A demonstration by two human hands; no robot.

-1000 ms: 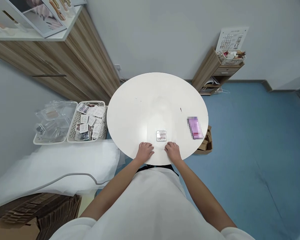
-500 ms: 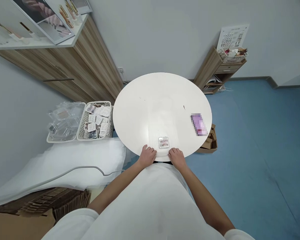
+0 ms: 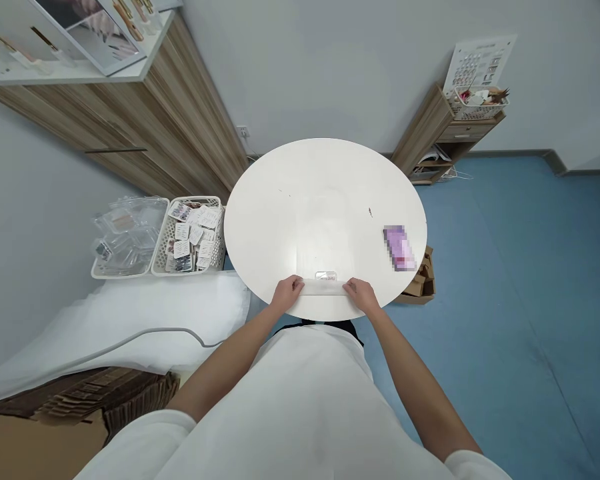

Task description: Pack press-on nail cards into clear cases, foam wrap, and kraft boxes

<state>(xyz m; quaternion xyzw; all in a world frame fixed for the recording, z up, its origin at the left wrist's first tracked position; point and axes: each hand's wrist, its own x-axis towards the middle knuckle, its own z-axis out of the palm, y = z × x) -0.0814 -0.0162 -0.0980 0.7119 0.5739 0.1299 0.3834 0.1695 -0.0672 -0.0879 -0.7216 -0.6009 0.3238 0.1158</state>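
Note:
A thin, whitish packing sheet (image 3: 323, 287) lies on the round white table (image 3: 280, 220), its near edge lifted and folded forward. My left hand (image 3: 287, 294) pinches one end of that edge. The other end is pinched by my right hand (image 3: 363, 296). Between them, a small clear case (image 3: 326, 275) with pinkish pieces in it rests on the sheet; the fold hides its near part, so only the far strip shows.
A blurred purple item (image 3: 399, 248) lies on the table's right side. White baskets, one of small cards (image 3: 195, 233), one of clear packaging (image 3: 130, 233), stand left, behind a stack of white sheets (image 3: 180, 300). An open cardboard box (image 3: 420, 287) sits below the table's right edge.
Both hands have moved forward from the table's near edge, lifting the sheet's near edge and folding it over the near part of the clear case. The view has shifted slightly.

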